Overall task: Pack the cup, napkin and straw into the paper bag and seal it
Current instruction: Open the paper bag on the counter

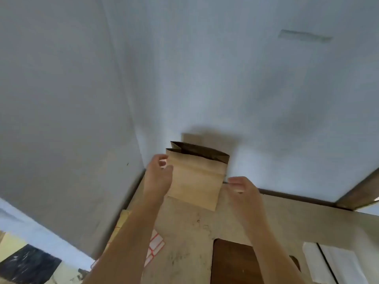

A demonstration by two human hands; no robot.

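Against the pale wall (205,68), which fills most of the view, a beige surface (194,232) runs into the corner; both are motion-blurred. Standing upright at the back of the surface, close to the wall, is the paper bag (196,177), its mouth spread open and its side folds visible at the top left. The inside reads only as a dark band, so whether anything is already in the bag cannot be told. A dark brown panel (231,263) lies at the bottom centre, partly behind the right forearm. White sheets (336,263) lie flat at the bottom right; they may be the napkin, but this is uncertain. Red-lined labels (155,248) lie beside the left forearm, near the surface's left edge; these may serve for sealing, though that is a judgement only.

The left hand (159,175) is at the bag's left edge, its fingers (164,157) loosely curled and close to the paper; blur hides whether they touch or pinch it. The right hand (244,189) is just beside the bag's lower right corner, fingers relaxed and holding nothing that shows.

Stage, as judged: early. The bag is opened and set upright, which appears to be the only step done. No cup and no straw are in view. Left to do, as far as can be seen: load cup, napkin and straw, fold the mouth down, and seal it.
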